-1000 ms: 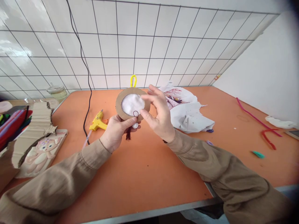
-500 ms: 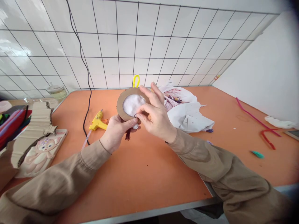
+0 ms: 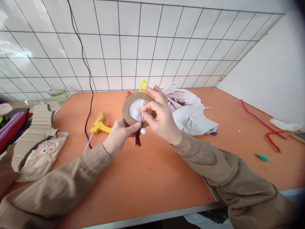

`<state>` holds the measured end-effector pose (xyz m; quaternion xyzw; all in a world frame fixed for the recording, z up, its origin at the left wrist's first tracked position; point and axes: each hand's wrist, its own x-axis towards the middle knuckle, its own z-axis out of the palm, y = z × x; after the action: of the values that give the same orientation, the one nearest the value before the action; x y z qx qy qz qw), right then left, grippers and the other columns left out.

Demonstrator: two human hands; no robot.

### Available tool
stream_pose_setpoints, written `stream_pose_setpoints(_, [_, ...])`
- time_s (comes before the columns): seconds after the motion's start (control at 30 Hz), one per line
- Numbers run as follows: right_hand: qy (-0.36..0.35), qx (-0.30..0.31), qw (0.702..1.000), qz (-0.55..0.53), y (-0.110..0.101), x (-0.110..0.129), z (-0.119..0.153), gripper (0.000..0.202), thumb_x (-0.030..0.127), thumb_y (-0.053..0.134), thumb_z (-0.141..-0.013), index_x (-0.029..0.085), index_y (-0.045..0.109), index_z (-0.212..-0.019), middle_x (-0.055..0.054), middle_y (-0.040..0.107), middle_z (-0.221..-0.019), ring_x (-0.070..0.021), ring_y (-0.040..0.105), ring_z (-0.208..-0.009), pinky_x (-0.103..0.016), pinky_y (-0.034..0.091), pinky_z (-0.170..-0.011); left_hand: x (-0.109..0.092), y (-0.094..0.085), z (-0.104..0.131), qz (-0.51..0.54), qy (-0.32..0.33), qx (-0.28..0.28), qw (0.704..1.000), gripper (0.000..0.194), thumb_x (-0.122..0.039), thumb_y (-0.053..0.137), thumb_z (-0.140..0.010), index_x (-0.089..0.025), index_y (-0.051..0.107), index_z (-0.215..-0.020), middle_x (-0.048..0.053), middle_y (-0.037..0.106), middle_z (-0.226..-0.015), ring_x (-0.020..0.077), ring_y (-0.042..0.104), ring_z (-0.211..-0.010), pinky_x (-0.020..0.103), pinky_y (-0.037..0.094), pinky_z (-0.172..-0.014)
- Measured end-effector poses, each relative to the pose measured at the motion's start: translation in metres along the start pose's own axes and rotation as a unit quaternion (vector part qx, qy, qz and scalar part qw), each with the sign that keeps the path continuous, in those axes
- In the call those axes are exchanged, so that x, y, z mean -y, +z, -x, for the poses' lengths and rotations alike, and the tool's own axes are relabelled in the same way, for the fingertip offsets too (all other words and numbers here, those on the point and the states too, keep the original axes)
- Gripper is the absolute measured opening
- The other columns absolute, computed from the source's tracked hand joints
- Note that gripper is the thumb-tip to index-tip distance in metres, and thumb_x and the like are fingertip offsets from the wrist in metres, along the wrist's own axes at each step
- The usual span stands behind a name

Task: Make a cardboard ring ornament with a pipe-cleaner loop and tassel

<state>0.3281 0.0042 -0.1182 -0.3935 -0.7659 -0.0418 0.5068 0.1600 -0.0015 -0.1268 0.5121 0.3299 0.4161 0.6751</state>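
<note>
My left hand (image 3: 120,131) grips the lower left edge of a round cardboard ring (image 3: 127,109), thumb in front and fingers behind. White fluffy filling (image 3: 137,109) shows in the ring's opening. A yellow loop (image 3: 143,85) stands up from its top edge. Between thumb and index finger, my right hand (image 3: 158,116) pinches a thin dark cord (image 3: 142,119) in front of the ring; its other fingers are raised. At the cord's lower end hangs a small silvery-white bell (image 3: 143,130). A dark red tassel (image 3: 138,140) dangles beside the bell.
A yellow glue gun (image 3: 100,124) lies on the orange table (image 3: 147,187), left of my hands. Torn cardboard (image 3: 35,127) and a cartoon-decorated case (image 3: 44,156) are farther left. Behind my right hand is a crumpled white bag (image 3: 188,117). Red pipe cleaners (image 3: 273,141) lie right.
The ring has shifted slightly right and down. My right hand has drawn the cord upward, and the bell and tassel now hang more plainly below the ring. A red bit shows behind the top edge.
</note>
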Motion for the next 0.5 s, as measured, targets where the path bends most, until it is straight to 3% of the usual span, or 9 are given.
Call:
stream_pose_setpoints(0.23, [0.003,0.002,1.000,0.008,0.0006,0.0006,0.0011,0.012,0.018,0.056,-0.086,0.023,0.056,-0.075,-0.006,0.049,-0.149,-0.0323,0.027,-0.150,-0.061,0.026,-0.120,-0.0011,-0.0007,0.0000,-0.003,-0.003,0.030,1.000,0.031,-0.036,0.082,-0.072,-0.011,0.070,-0.086,0.005,0.067,-0.076,0.0154,0.061,-0.065,0.031,0.054,-0.057])
stream_pose_setpoints(0.5, [-0.005,0.008,1.000,0.018,0.0025,0.0029,0.0012,0.016,0.017,0.057,-0.085,0.022,0.058,-0.070,-0.005,0.050,-0.148,-0.0332,0.026,-0.150,-0.061,0.026,-0.120,-0.0011,0.0004,-0.0011,-0.005,-0.020,0.008,1.000,0.030,-0.030,0.084,-0.069,-0.011,0.072,-0.088,0.005,0.071,-0.076,0.0168,0.065,-0.070,0.032,0.057,-0.064])
